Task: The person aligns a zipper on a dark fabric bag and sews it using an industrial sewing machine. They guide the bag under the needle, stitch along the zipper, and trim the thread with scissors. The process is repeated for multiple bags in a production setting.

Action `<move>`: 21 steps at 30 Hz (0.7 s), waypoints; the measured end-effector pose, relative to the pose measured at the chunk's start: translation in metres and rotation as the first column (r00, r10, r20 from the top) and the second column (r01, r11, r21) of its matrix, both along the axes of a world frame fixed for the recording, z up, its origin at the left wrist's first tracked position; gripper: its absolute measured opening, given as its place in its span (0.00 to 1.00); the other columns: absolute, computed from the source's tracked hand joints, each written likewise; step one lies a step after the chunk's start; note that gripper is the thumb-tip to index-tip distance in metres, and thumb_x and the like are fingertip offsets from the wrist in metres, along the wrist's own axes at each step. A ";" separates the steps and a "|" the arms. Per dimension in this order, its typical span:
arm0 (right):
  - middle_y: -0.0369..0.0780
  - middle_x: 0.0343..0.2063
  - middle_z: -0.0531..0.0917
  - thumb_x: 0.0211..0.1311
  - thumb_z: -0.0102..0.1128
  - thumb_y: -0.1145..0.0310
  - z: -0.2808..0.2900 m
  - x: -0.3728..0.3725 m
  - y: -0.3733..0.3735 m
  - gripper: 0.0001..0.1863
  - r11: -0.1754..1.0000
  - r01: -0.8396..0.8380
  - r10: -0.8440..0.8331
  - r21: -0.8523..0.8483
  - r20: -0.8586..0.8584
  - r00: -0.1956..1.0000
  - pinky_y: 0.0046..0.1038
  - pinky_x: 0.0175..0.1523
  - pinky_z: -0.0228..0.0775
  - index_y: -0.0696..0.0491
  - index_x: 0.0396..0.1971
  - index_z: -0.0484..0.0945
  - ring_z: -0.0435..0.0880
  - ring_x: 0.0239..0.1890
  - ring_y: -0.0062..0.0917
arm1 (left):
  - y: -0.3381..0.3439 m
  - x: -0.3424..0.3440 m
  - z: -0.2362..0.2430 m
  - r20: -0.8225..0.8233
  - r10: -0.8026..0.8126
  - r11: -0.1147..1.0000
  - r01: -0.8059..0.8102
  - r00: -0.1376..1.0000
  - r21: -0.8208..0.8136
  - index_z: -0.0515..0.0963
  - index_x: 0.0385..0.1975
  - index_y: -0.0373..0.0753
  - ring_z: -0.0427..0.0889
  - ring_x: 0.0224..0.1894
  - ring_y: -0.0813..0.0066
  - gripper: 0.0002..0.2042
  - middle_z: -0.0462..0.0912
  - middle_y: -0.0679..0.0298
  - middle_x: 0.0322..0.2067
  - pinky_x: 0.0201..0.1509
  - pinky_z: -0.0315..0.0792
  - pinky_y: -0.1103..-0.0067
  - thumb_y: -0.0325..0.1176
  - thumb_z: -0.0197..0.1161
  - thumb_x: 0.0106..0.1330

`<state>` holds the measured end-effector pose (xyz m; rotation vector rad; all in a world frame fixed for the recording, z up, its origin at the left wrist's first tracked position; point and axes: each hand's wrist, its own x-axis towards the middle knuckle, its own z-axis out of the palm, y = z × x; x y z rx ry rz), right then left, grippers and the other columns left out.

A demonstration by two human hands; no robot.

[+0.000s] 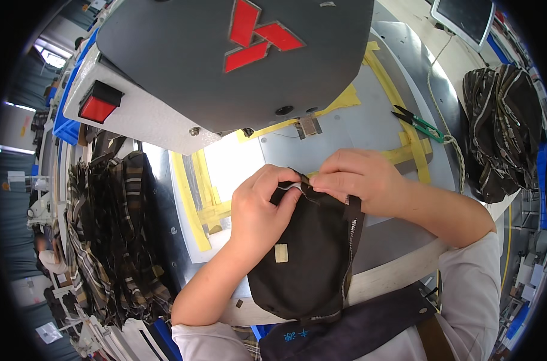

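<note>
Dark brown fabric point(312, 253), yellow tape point(216, 212), red switch point(97, 110), green snips handle point(430, 130), plaid cloths point(126, 210)

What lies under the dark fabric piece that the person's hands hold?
The pale table edge shows on both sides of the dark fabric piece; anything directly beneath is covered.

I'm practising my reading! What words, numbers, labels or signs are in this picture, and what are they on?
Blue writing: on the dark apron; I won't copy it out.
Red three-part emblem: on the dark grey machine cover; a shape, without letters.
Pale square patch: on the dark cloth piece; no writing I can make out.
Screen: nothing readable.
</note>
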<state>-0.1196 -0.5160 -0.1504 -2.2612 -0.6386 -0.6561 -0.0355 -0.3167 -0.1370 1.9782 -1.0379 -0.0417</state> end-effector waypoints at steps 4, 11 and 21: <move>0.34 0.33 0.77 0.37 0.66 0.80 0.000 0.001 -0.003 0.22 0.999 -0.029 0.030 -0.032 0.018 0.999 0.29 0.33 0.75 0.52 0.40 0.80 0.80 0.34 0.29 | 0.000 0.000 0.001 0.051 -0.006 1.000 0.006 0.999 0.003 0.78 0.33 0.38 0.83 0.31 0.63 0.11 0.82 0.62 0.29 0.33 0.76 0.75 0.19 0.68 0.49; 0.38 0.30 0.80 0.48 0.70 0.77 0.001 0.004 -0.002 0.14 0.999 -0.012 0.012 -0.031 -0.005 1.000 0.27 0.29 0.73 0.53 0.37 0.80 0.81 0.28 0.29 | -0.001 0.001 -0.001 0.187 -0.035 0.999 0.036 0.982 -0.001 0.79 0.35 0.40 0.82 0.28 0.65 0.14 0.82 0.63 0.29 0.31 0.76 0.75 0.20 0.70 0.48; 0.34 0.26 0.79 0.59 0.65 0.71 0.023 0.001 0.009 0.05 0.821 0.366 0.040 0.437 -0.684 0.728 0.23 0.35 0.68 0.57 0.31 0.80 0.77 0.29 0.18 | -0.002 0.006 -0.006 0.344 -0.116 0.992 0.125 0.932 -0.005 0.80 0.32 0.39 0.80 0.25 0.67 0.12 0.80 0.64 0.28 0.28 0.74 0.75 0.22 0.71 0.46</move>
